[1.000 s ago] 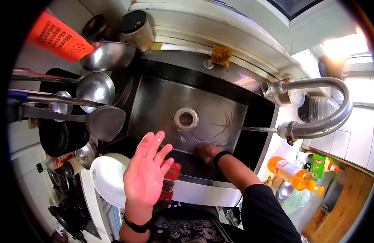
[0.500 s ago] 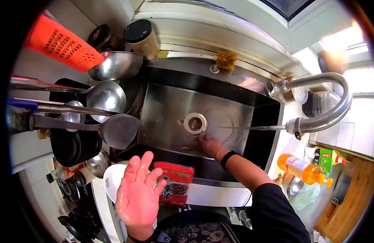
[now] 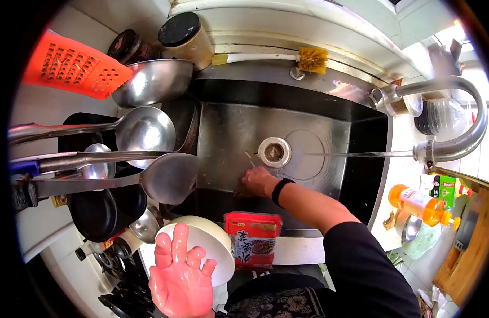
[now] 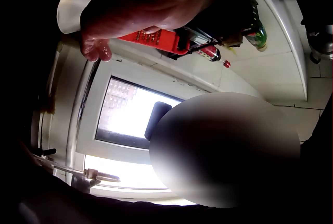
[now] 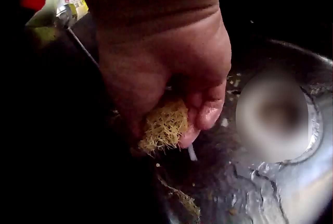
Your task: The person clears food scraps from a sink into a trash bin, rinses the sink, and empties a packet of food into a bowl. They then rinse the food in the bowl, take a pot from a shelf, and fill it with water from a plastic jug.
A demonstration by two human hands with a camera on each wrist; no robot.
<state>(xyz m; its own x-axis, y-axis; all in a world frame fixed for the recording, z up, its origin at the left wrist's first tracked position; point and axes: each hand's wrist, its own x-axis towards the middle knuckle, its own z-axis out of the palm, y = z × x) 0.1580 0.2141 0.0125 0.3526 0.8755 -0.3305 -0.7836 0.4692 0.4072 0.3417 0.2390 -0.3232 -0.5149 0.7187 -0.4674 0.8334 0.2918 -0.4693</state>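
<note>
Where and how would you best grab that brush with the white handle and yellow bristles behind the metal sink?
Probably by the middle of its slim white handle, from above, on the side facing the metal sink: the brush lies lengthwise along the back edge, with a pale ledge behind. The bushy yellow bristle head looks a poorer grip.

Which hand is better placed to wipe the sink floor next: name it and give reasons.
Probably the right: the right hand is down in the sink near the drain, gripping a yellowish fibrous wad, while the left hand is outside the sink, holding nothing.
</note>
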